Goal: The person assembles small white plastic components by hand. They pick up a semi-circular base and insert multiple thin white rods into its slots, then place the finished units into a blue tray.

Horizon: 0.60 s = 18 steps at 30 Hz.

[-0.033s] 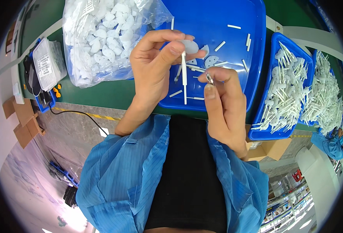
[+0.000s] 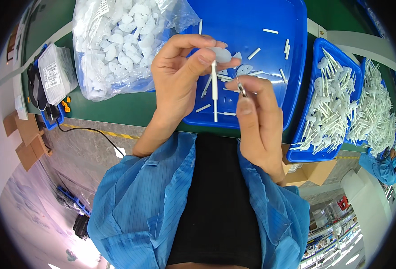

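Observation:
Between the thumb and fingers of my left hand (image 2: pixel 180 71) is a translucent white plastic disc (image 2: pixel 221 55). A white plastic stem (image 2: pixel 214 87) hangs from it, stepping down to a thinner rod at its lower end. My right hand (image 2: pixel 261 116) pinches a small shiny metal piece (image 2: pixel 241 89) with a thin tip pointing up and to the left. The metal piece is apart from the stem; its lower part is hidden by my thumb. Beneath both hands lies a blue tray (image 2: pixel 234 22) with loose white rods (image 2: pixel 253 53) and a few flat white pieces (image 2: pixel 243 69).
A clear bag (image 2: pixel 121 49) full of flat white pieces lies at the left. To the right, a blue bin (image 2: pixel 303 154) holds many stemmed white parts, with another heap (image 2: pixel 375 112) beyond it. A clear plastic box (image 2: pixel 56 74) stands far left on the green table (image 2: pixel 110 107).
My left hand has shifted slightly right with the disc and stem. In my right fingers the metal piece has turned, and its thin tip now shows.

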Tool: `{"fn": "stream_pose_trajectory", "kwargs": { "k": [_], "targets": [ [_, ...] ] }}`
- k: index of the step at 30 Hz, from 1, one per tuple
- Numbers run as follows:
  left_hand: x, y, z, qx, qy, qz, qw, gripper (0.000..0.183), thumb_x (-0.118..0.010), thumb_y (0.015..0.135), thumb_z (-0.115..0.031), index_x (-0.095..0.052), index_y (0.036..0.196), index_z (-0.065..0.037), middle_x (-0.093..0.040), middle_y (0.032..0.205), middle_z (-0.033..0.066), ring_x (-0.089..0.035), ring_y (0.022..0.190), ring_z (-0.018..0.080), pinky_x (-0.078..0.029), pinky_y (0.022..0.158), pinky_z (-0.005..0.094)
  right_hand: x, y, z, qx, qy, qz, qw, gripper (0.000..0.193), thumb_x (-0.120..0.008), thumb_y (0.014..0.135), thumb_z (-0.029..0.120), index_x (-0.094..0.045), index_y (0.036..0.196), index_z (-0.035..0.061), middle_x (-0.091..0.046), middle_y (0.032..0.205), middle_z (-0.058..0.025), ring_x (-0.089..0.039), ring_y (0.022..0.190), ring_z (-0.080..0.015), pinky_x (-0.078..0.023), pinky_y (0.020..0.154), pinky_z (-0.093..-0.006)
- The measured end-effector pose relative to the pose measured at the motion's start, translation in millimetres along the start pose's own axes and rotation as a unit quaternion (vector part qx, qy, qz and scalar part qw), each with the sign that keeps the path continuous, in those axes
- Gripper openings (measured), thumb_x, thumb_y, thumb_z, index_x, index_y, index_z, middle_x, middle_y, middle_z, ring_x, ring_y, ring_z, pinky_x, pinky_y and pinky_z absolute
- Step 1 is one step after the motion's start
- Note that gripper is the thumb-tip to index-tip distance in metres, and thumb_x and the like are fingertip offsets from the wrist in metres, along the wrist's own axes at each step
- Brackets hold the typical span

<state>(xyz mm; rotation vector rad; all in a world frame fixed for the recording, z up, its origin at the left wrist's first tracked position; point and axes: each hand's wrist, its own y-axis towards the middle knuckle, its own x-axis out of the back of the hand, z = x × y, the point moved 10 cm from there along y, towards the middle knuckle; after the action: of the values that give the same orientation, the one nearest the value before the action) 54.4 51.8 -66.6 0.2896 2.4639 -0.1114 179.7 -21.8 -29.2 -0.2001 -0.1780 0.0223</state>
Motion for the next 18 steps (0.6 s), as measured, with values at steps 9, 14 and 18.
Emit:
{"fn": "stream_pose_trajectory", "kwargs": {
  "k": [9,14,18],
  "targets": [
    [-16.3,-2.7,-3.3,-0.026,0.086,0.053,0.995,0.023,-0.052,0.102,-0.025,-0.050,0.106,-0.003,-0.051,0.103,0.0100,-0.067,0.100,0.0289,-0.058,0.089,0.0523,4.3,4.8,11.9,0.107,-0.163,-0.121,0.973,0.008,-0.064,0.091,0.003,-0.058,0.097,0.0024,-0.062,0.066,-0.0084,-0.063,0.051,-0.0177,-0.045,0.048,-0.0278],
    [-22.7,-2.3,-1.7,-0.044,0.048,0.096,0.993,0.017,-0.053,0.100,-0.015,-0.050,0.107,0.000,-0.049,0.105,0.0105,-0.066,0.102,0.0297,-0.056,0.093,0.0496,7.8,-3.3,23.1,0.174,-0.215,-0.186,0.943,0.011,-0.068,0.087,0.001,-0.059,0.093,0.0014,-0.061,0.064,-0.0057,-0.062,0.049,-0.0149,-0.043,0.044,-0.0255],
    [-18.6,-4.0,1.5,-0.010,0.018,0.078,0.997,0.017,-0.055,0.100,-0.013,-0.049,0.109,0.000,-0.050,0.108,0.0110,-0.066,0.105,0.0337,-0.057,0.091,0.0443,6.8,-5.5,25.7,0.203,-0.232,-0.201,0.930,0.012,-0.069,0.086,0.001,-0.060,0.094,0.0005,-0.062,0.066,-0.0051,-0.062,0.049,-0.0149,-0.045,0.044,-0.0257]
  ]
}}
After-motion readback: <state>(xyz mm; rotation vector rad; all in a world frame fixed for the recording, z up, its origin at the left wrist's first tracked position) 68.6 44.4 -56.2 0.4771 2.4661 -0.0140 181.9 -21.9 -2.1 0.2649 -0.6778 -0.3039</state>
